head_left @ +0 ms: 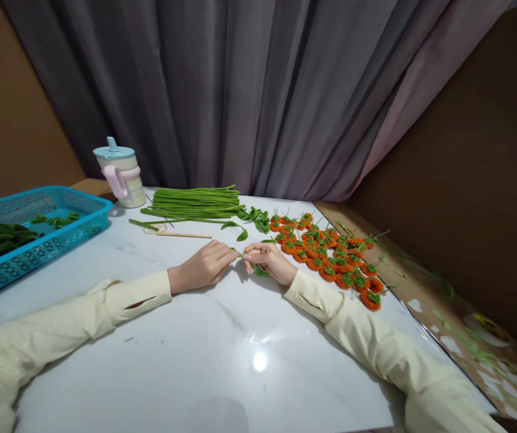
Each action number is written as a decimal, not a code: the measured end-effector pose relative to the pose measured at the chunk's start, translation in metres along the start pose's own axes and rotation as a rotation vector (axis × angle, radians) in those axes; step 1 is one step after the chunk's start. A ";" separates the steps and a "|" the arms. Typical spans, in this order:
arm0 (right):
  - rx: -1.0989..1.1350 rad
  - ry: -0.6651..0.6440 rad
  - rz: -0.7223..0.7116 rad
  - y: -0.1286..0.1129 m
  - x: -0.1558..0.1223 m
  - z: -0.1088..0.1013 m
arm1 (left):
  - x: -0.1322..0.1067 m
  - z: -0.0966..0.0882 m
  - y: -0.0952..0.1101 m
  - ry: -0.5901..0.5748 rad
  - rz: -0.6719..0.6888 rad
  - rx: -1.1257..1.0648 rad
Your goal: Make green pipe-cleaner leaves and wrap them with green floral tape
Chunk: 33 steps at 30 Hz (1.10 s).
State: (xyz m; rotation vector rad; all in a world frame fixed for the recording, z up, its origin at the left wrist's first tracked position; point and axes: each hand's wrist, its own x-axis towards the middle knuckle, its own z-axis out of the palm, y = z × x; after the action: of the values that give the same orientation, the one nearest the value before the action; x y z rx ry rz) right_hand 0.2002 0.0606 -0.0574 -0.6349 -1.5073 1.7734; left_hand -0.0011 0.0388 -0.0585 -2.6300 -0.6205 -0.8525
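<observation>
My left hand (pixel 207 263) and my right hand (pixel 271 261) meet over the middle of the table, fingertips nearly touching. Between them they pinch a small green pipe cleaner piece (pixel 241 254), mostly covered by the fingers. Something green (pixel 261 271) shows beneath my right hand; its kind is unclear. Just beyond the hands lie a few bent green leaf shapes (pixel 242 235) and a thin wooden stick (pixel 184 236). To the right of my right hand sit several orange fuzzy rings with green tops (pixel 315 252), in rows, thin stems poking out.
A bundle of long green pipe cleaners (pixel 190 203) lies at the back, with a pile of green leaf loops (pixel 258 218) at its right. At left stand a blue basket (pixel 73 222) holding green pieces and a lidded cup (pixel 125 174). Scraps (pixel 488 361) litter the right-hand ledge.
</observation>
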 end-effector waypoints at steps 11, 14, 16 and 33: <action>-0.022 -0.009 -0.035 -0.004 -0.002 0.002 | 0.009 -0.006 0.008 0.022 -0.347 -0.351; -0.050 -0.010 -0.044 -0.003 -0.003 0.001 | 0.013 -0.012 0.010 -0.025 -0.529 -0.504; -0.059 -0.019 -0.049 -0.002 -0.004 0.001 | 0.016 -0.015 0.010 -0.063 -0.620 -0.611; -0.166 -0.060 -0.063 -0.003 -0.007 0.002 | 0.018 -0.008 0.004 -0.104 -0.983 -1.337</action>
State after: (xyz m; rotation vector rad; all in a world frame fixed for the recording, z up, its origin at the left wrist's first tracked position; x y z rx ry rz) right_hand 0.2034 0.0542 -0.0546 -0.6130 -1.7097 1.6445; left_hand 0.0101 0.0372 -0.0421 -3.3848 -2.0295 -1.9051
